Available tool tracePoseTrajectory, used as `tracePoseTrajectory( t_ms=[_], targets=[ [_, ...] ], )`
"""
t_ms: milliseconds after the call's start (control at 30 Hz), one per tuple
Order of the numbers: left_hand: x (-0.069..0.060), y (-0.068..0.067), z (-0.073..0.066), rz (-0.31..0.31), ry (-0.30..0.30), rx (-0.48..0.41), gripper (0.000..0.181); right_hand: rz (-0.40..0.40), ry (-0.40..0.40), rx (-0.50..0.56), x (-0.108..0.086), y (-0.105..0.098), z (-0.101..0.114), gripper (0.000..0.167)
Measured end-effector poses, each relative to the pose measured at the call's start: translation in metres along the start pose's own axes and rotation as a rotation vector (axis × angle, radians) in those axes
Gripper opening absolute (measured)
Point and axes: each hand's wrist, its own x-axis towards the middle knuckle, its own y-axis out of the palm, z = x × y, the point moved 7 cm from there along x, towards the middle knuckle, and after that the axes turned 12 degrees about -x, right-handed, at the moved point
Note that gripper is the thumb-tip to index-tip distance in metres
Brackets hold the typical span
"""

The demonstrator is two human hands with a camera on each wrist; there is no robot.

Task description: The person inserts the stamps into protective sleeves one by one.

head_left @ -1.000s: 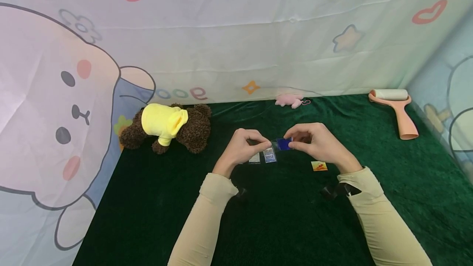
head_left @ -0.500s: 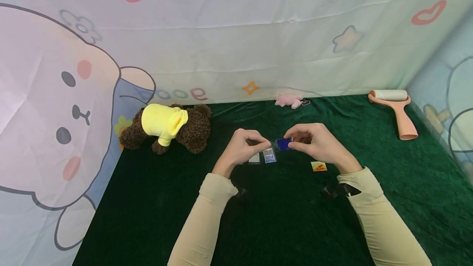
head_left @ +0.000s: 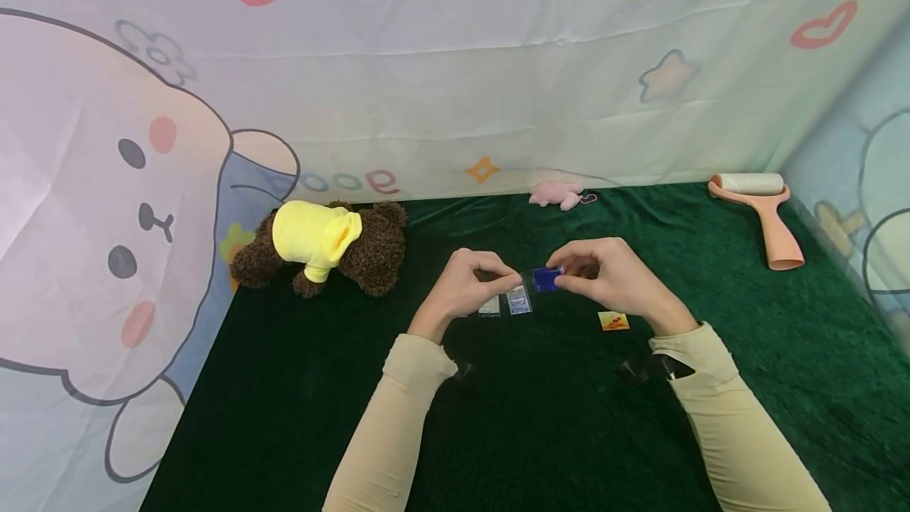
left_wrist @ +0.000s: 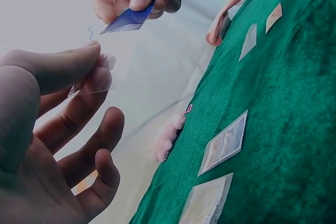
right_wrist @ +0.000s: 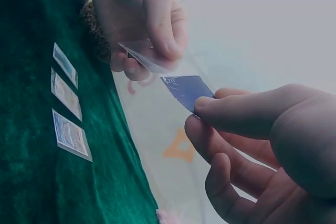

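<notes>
Thumb and fingertips of my left hand (head_left: 471, 281) pinch a small clear plastic sleeve (right_wrist: 144, 60). Opposite it, my right hand (head_left: 613, 273) pinches a blue postage stamp (right_wrist: 186, 92) with a perforated edge, by one end. The stamp's free edge lies close to the sleeve; whether it is inside cannot be told. Both are raised above the green cloth. Below lie several sleeved stamps in a row, among them a bluish stamp (head_left: 519, 299) and a pale stamp (left_wrist: 207, 200). A loose orange-yellow stamp (head_left: 614, 321) lies near my right wrist, with another clear sleeve (left_wrist: 249, 42) by it.
Green cloth (head_left: 540, 417) covers the table. A brown plush toy (head_left: 377, 247) in a yellow top lies at the left. Along the back are a small pink plush (head_left: 556, 194) and, at right, a peach-handled lint roller (head_left: 771, 220). A printed curtain (head_left: 426, 85) hangs behind.
Almost nothing differs. Both hands keep the same pinch and place, and the blue stamp shows only a very slight shift beside the sleeve.
</notes>
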Motion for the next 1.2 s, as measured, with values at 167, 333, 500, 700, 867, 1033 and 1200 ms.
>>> tracePoseTrajectory(
  t_ms=[167,333,500,700,867,1033,1200],
  targets=[
    [0.0,0.0,0.0,0.003,-0.003,-0.002,0.009,-0.008,-0.01,-0.006,0.0,-0.001,0.004,0.019],
    [0.0,0.001,0.001,0.01,-0.002,-0.007,0.01,-0.035,-0.014,-0.008,0.001,0.001,0.007,0.015],
    [-0.001,0.002,-0.002,0.026,0.008,-0.011,0.01,-0.061,0.001,-0.009,0.002,0.003,0.008,0.008],
    [-0.001,0.003,-0.003,0.04,0.002,-0.008,0.013,-0.071,0.001,-0.021,0.002,0.004,0.009,0.009],
    [-0.001,0.004,-0.003,0.044,0.005,-0.008,0.013,-0.076,-0.019,-0.029,0.002,0.003,0.011,0.011],
    [-0.001,0.004,-0.002,0.04,0.001,-0.023,0.012,-0.071,-0.026,-0.021,0.001,0.002,0.013,0.011],
    [-0.001,0.004,-0.001,0.04,-0.002,-0.034,0.013,-0.072,-0.031,-0.012,0.001,0.002,0.012,0.01]
  ],
)
